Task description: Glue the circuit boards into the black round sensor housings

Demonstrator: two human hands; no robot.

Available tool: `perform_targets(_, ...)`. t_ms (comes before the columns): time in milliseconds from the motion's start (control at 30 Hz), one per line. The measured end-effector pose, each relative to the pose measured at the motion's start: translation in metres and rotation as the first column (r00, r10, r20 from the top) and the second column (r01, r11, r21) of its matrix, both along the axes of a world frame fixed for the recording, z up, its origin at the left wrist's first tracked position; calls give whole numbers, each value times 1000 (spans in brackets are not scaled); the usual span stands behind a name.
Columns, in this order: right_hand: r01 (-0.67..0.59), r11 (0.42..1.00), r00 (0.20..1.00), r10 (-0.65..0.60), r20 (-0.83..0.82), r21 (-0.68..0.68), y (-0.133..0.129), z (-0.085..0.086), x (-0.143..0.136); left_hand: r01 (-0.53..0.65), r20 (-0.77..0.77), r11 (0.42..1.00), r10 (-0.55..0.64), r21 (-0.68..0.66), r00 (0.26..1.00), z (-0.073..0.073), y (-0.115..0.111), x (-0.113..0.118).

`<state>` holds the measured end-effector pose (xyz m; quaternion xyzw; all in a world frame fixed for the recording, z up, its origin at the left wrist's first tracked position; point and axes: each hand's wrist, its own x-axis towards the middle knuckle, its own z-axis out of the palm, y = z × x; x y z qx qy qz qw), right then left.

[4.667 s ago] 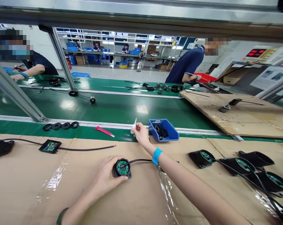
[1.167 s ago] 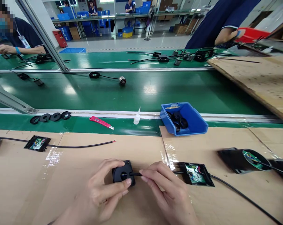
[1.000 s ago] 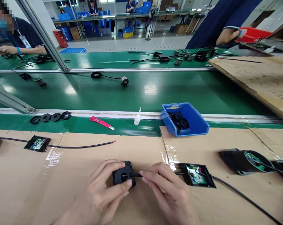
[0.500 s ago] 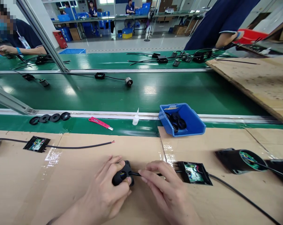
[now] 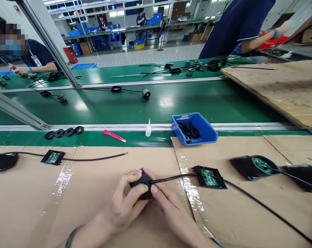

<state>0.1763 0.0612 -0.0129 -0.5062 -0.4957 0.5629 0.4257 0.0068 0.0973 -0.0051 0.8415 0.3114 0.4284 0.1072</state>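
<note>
Both hands grip a black plastic housing (image 5: pixel 143 178) with a cable coming out of it, low over the cardboard. My left hand (image 5: pixel 126 198) is closed round its left side, thumb across the face. My right hand (image 5: pixel 167 205) holds its right edge, thumb beside the cable's entry; some fingers are hidden behind the part. The black cable (image 5: pixel 175 177) runs right to an open black case with a green circuit board (image 5: pixel 210 177). From that case, another cable (image 5: pixel 259 203) continues to the lower right.
Black rings (image 5: pixel 69 132), a red utility knife (image 5: pixel 113 135), a small white bottle (image 5: pixel 148 129) and a blue bin (image 5: pixel 197 134) of black rings line the back edge. Similar wired housings (image 5: pixel 256 168) lie right, another (image 5: pixel 4 162) left. Co-workers are beyond the green belt (image 5: pixel 114 112).
My right hand has moved left from the cable onto the housing, leaving the cable exposed. The housing has turned in my hands. The camera view has shifted slightly.
</note>
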Motion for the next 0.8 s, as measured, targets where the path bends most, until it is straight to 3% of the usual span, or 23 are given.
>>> perform_targets(67,32,999,999,-31,-22,3,1,-1,1,48,101,968,-24,-245,995,6,0,2)
perform_targets(167,66,994,997,-68,21,82,1,-2,2,39,126,821,40,-570,991,14,2,8)
perform_targets(267,86,986,991,-99,85,146,0,-2,2,21,79,675,56,-738,995,16,5,16)
perform_targets(333,85,981,985,-109,135,173,-1,-2,1,39,100,614,65,-788,993,15,6,20)
perform_targets(400,68,979,981,-101,168,191,-2,-3,1,42,114,601,83,-798,990,13,7,23)
perform_targets(700,107,936,954,-191,230,336,-5,-11,-8,40,134,653,95,-756,986,7,5,28)
perform_targets(800,100,939,955,-183,233,328,-4,-12,-8,36,134,657,100,-753,986,6,5,28)
